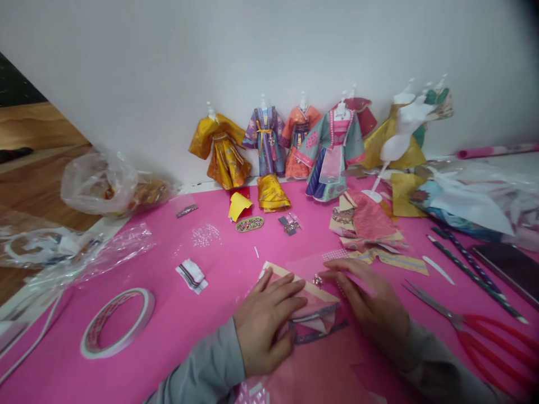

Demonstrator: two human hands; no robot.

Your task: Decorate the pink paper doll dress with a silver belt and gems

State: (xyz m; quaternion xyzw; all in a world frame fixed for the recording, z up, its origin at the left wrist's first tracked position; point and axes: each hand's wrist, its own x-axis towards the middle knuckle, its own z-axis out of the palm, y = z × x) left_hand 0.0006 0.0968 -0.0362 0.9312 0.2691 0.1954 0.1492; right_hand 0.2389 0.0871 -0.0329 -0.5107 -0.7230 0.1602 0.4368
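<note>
My left hand (272, 314) lies with spread fingers on a folded pink and cream fabric piece (322, 297) with grey-edged trim. Just right of that piece, my right hand (368, 297) has its fingers bent, the fingertips beside a small shiny ornament (317, 280); whether they hold anything is too small to tell. Below both hands spreads a larger salmon-pink cloth (315, 365). A strip of small beads (334, 254) is near the right fingertips. Red-handled scissors (455, 320) lie open to the right of my right hand.
Small dressed mannequins, one in a yellow robe (227, 148), line the white wall. A tape roll (118, 324) lies on the left, near plastic bags (101, 185). Fabric pieces (370, 219), pencils (475, 278) and a dark phone (509, 269) are on the right.
</note>
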